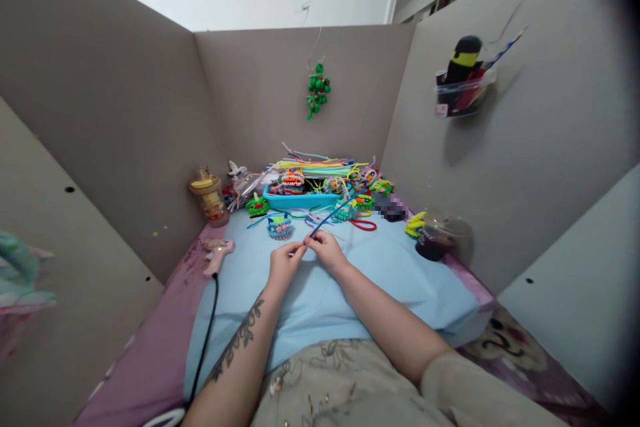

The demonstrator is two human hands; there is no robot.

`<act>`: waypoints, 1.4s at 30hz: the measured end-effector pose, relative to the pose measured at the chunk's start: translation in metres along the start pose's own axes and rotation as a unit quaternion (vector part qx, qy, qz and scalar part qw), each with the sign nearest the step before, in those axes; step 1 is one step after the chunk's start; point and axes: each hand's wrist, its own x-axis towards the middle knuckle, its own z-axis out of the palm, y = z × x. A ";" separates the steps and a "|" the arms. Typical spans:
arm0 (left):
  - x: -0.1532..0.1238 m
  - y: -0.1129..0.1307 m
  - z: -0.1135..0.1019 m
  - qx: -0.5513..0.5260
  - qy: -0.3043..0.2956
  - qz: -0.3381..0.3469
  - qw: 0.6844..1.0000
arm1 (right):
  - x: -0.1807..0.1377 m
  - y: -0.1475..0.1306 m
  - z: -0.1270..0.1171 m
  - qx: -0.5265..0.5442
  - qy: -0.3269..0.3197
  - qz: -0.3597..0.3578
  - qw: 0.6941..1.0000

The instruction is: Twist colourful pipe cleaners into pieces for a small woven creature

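Observation:
A blue pipe cleaner (336,211) slants up and to the right from between my fingertips. My left hand (287,260) pinches its lower end, and my right hand (326,251) grips it right beside, the two hands touching or nearly so. Both are held above the light blue cloth (370,280). Just beyond my left hand sits a small blue and pink fuzzy figure (280,227). Past the right hand lies a bent red pipe cleaner (364,225). The very tip of the blue piece is hidden by my fingers.
A blue tray (300,201) heaped with colourful pipe cleaners (320,167) stands at the back. On the left are a pink glue gun (220,256) with a black cord and a lidded cup (210,199). A dark container (434,243) stands right. Grey panels enclose the table.

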 end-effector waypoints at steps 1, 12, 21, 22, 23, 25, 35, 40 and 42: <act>0.001 0.000 -0.001 -0.005 0.005 -0.007 1.000 | -0.001 -0.001 0.000 -0.007 0.003 -0.004 1.000; 0.004 -0.004 -0.005 -0.163 -0.016 -0.118 0.979 | -0.012 -0.037 -0.012 -0.381 0.044 -0.304 0.872; 0.003 -0.002 -0.006 -0.130 -0.034 -0.090 0.987 | 0.003 -0.040 -0.027 -0.453 -0.013 -0.348 0.820; 0.003 -0.001 -0.007 -0.126 -0.038 -0.084 0.988 | 0.002 -0.040 -0.028 -0.458 -0.016 -0.354 0.815; 0.003 -0.001 -0.007 -0.123 -0.041 -0.077 0.989 | 0.002 -0.040 -0.029 -0.461 -0.019 -0.359 0.811; 0.003 0.001 -0.008 -0.109 -0.042 -0.060 0.991 | 0.001 -0.041 -0.030 -0.463 -0.022 -0.364 0.808; 0.002 -0.002 -0.005 -0.025 -0.006 -0.012 1.000 | -0.002 -0.041 -0.025 -0.439 -0.045 -0.322 0.838; 0.005 -0.002 -0.008 -0.076 -0.005 -0.031 0.997 | -0.004 -0.037 -0.020 -0.410 -0.029 -0.300 0.861; 0.005 -0.002 -0.009 -0.083 0.013 -0.034 0.996 | -0.006 -0.036 -0.016 -0.405 -0.033 -0.297 0.864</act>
